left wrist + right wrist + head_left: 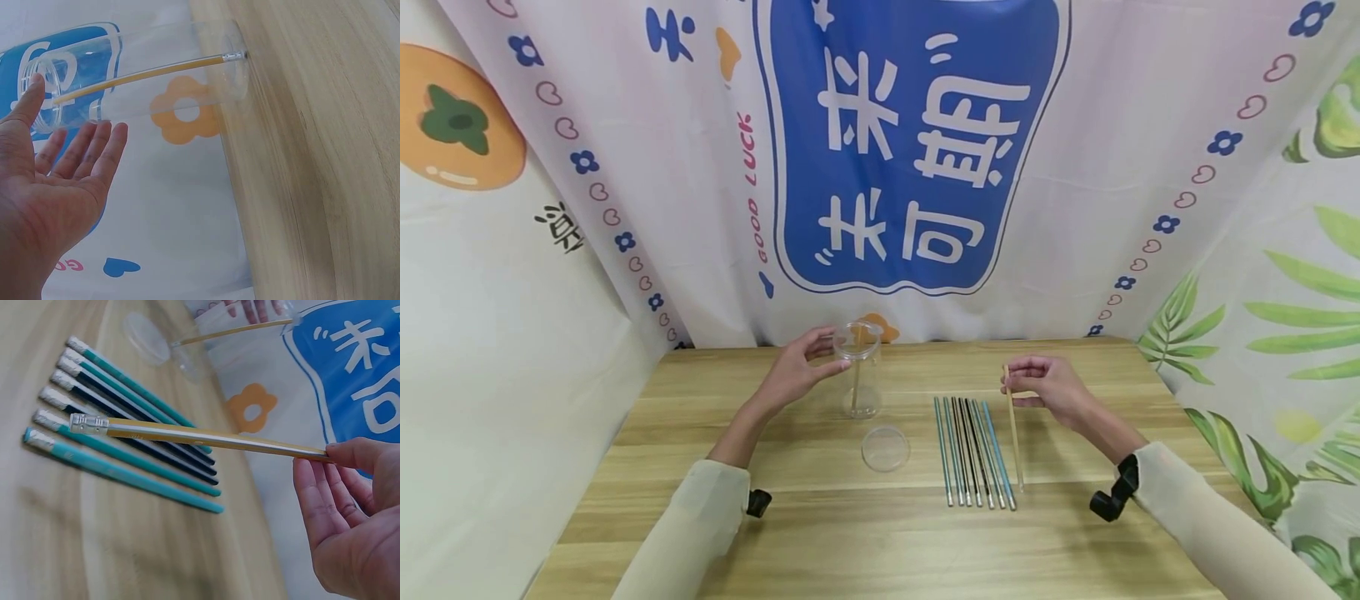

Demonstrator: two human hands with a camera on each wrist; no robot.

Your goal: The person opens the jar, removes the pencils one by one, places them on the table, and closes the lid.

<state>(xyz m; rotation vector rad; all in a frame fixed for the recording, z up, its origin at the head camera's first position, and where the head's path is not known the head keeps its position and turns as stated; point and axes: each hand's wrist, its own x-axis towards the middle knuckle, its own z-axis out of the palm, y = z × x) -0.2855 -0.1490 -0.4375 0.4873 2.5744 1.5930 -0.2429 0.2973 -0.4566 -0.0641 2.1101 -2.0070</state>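
A clear jar (867,392) stands upright near the table's back edge, with one yellow pencil (156,72) leaning inside it, eraser end down. Beside the jar's upper part is my left hand (801,367), thumb at the rim and fingers fairly straight; whether it bears on the jar is hard to tell. Thumb and fingers of my right hand (1051,387) pinch another yellow pencil (206,439) near its unsharpened-looking upper end, eraser end pointing down. It hangs just right of a row of teal, blue and dark pencils (973,454), which lie side by side on the table.
A round clear lid (885,450) lies flat in front of the jar. The wooden table (760,533) meets a printed white cloth (715,208) hanging behind it. Black wrist camera mounts (1116,492) sit at the sleeves.
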